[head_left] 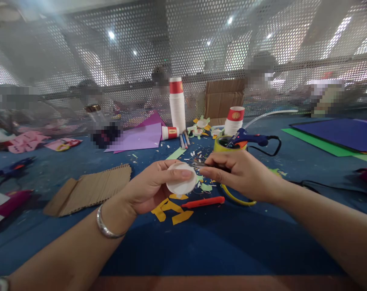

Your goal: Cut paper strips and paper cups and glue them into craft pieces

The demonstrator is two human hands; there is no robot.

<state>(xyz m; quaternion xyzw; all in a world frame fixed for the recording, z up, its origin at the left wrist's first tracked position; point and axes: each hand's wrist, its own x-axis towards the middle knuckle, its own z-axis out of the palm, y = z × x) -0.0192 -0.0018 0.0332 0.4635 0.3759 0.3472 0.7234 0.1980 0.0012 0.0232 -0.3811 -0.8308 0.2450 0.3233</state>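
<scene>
My left hand (150,182) pinches a round white paper piece (181,186), like the base of a paper cup, with the thumb flat across it. My right hand (241,171) is closed around scissors (198,165); their metal blades point left at the disc's upper right edge, and the handles are mostly hidden by my fingers. Below the hands lie cut yellow paper pieces (182,217) and an orange-red marker (204,201). White and green paper scraps (206,187) are scattered behind the disc.
A tall stack of paper cups (178,109) stands at the back, beside a cup on its side (170,132). A blue glue gun (252,138) rests on a yellow tape roll (220,148), its cord running right. Corrugated cardboard (95,188) lies left; coloured sheets (338,135) lie right.
</scene>
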